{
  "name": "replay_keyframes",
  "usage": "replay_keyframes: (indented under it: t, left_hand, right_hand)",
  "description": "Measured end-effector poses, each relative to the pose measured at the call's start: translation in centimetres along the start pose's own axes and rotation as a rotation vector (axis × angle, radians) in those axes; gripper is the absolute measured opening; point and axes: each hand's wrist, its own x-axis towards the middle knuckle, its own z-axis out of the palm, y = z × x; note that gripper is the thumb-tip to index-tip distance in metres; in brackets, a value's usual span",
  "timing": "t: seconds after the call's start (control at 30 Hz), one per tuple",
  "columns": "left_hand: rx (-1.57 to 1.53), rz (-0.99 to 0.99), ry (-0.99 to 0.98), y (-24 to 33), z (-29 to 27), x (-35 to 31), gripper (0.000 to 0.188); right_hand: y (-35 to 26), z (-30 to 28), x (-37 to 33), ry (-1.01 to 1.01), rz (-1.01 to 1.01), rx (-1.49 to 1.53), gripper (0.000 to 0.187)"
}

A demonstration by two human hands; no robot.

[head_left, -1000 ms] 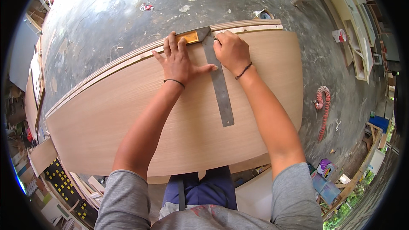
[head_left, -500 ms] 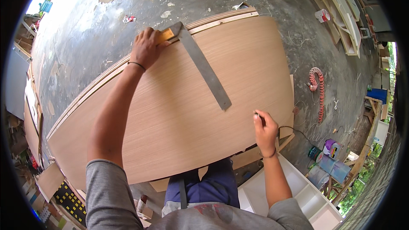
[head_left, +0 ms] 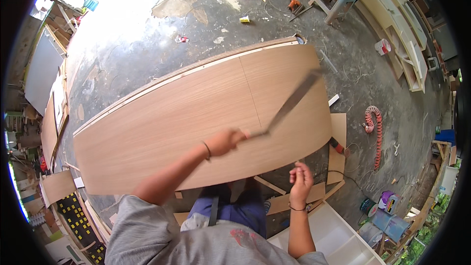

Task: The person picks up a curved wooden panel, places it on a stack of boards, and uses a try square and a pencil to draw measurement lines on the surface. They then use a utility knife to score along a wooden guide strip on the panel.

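Note:
A wide wood-grain panel (head_left: 186, 113) with a pale strip along its far edge lies in front of me. A thin dark line runs from that edge partway across its right half. My left hand (head_left: 228, 142) is wrapped round the handle of a try square (head_left: 294, 99), held over the panel. Its blade points away to the right, smeared by motion. Close to the panel's near right edge, my right hand (head_left: 300, 181) has its fingers curled in a pinch. Whatever small thing may be between those fingertips is too small to make out.
On the concrete floor to the right lie a red coiled air hose (head_left: 377, 137), a red-and-black power tool (head_left: 337, 145) and board offcuts. A plastic stool (head_left: 334, 0) stands at the back. A white cabinet carcass (head_left: 333, 235) sits at the lower right, near paint cans (head_left: 368, 207).
My left hand has lifted the try square off the far edge and brought it nearer, swinging the blade round to the right. The line on the panel now shows. My right hand is lower, nearer me.

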Motion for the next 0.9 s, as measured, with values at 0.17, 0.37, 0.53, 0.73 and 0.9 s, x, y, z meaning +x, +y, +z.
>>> replay_keyframes:
  t: [0.17, 0.37, 0.53, 0.73, 0.9]
  left_hand:
    - [-0.613, 0.008, -0.522, 1.6, 13.6, -7.1, 0.058]
    - [-0.939, -0.237, -0.640, -2.8, 18.4, -6.5, 0.051]
    - [-0.458, -0.331, -0.298, -5.9, 17.7, -5.4, 0.050]
    - [0.497, 0.415, 0.660, -5.8, 10.3, -1.6, 0.044]
    - [0.838, 0.553, 0.681, -3.7, 6.6, 4.1, 0.063]
  right_hand:
    - [-1.2, -2.0, -7.2, -0.023, 0.497, 0.486, 0.027]
    - [0.9, -4.3, -9.4, -0.298, 0.524, 0.644, 0.027]
    - [5.5, -3.0, -7.9, -0.276, 0.667, 0.744, 0.019]
    - [10.2, -1.1, -7.1, -0.199, 0.736, 0.768, 0.015]
    - [11.5, 0.2, -5.3, -0.276, 0.729, 0.776, 0.014]
